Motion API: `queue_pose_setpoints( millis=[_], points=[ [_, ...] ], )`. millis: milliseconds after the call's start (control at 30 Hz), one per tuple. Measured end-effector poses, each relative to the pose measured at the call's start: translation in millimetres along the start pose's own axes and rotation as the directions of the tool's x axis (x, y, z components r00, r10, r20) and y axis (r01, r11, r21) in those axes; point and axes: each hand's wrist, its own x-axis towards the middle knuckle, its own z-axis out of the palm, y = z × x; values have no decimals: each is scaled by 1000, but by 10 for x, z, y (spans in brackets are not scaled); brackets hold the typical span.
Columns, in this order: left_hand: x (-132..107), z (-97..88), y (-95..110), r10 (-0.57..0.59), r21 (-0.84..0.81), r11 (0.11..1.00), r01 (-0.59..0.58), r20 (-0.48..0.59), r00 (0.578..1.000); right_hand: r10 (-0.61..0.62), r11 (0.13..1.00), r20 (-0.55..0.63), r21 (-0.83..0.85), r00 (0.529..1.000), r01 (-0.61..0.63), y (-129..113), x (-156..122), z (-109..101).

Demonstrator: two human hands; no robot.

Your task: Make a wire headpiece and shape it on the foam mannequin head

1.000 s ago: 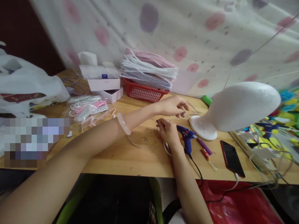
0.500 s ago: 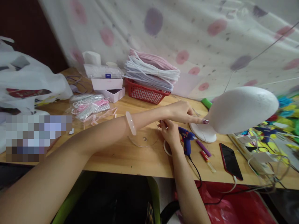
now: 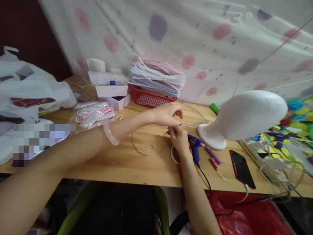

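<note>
Your left hand (image 3: 167, 115) and right hand (image 3: 179, 139) each pinch a thin clear plastic strand (image 3: 195, 124), fingertips almost meeting. It is held over the middle of the wooden worktop (image 3: 137, 166), just beside the blue glue gun (image 3: 195, 148).

Surface (image 3: 127, 163), wood, bearing:
- white foam head form (image 3: 251, 114), right
- blue glue gun (image 3: 195, 147), corded
- black phone (image 3: 242, 168)
- red basket (image 3: 149, 98) under white and pink strips (image 3: 156, 76)
- pink boxes (image 3: 112, 91)
- bagged beads (image 3: 94, 113)
- white plastic bag (image 3: 31, 91), far left
</note>
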Motion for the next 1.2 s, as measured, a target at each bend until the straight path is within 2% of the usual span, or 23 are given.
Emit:
queue_pose_setpoints(
  millis=[100,133,200,267,300,333,400,467,500,567,667,767,867,1067,1200],
  points=[
    [-138,92,84,-150,-160,974,159,66,987,-9,1000,-2,-17,1000,8,-31,31,25],
    [-150,138,130,-188,-158,968,193,45,981,-12,1000,-3,-23,1000,11,-39,42,35],
    [-99,223,219,-146,-29,989,144,-102,984,-15,999,-5,-34,1000,15,-48,47,49],
    [38,269,271,-48,192,976,103,-271,961,-15,999,-6,-46,1000,15,-56,25,46],
    [123,276,280,-27,251,962,105,-295,955,-17,999,-5,-51,1000,17,-59,7,40],
    [205,274,279,-46,250,961,115,-266,963,-22,998,-3,-53,1000,22,-63,-12,33],
    [334,259,260,-80,103,991,88,-78,994,-33,998,2,-54,999,33,-66,-40,20],
    [381,246,238,-36,-72,997,41,79,996,-41,998,1,-54,999,41,-59,-44,16],
    [374,241,229,-3,-126,992,17,107,994,-41,998,-2,-54,999,41,-51,-38,16],
    [319,223,212,23,-135,991,-11,92,996,-35,998,-6,-55,999,35,-28,-18,20],
    [206,151,160,30,-58,998,-26,81,996,-14,999,-1,-50,1000,14,-1,3,20],
    [114,49,56,38,19,999,-41,123,992,10,999,-3,-40,1000,-10,-9,-5,7],
    [37,-15,-74,21,99,995,-31,97,995,26,999,-6,-25,1000,-27,-43,-26,-13],
    [-197,-34,-335,-69,-31,997,65,-141,988,39,999,15,3,999,-39,-84,-34,-33],
    [-461,-69,-537,-93,-156,985,76,-108,990,11,1000,55,-2,998,-11,-113,-37,-38]
  ],
)
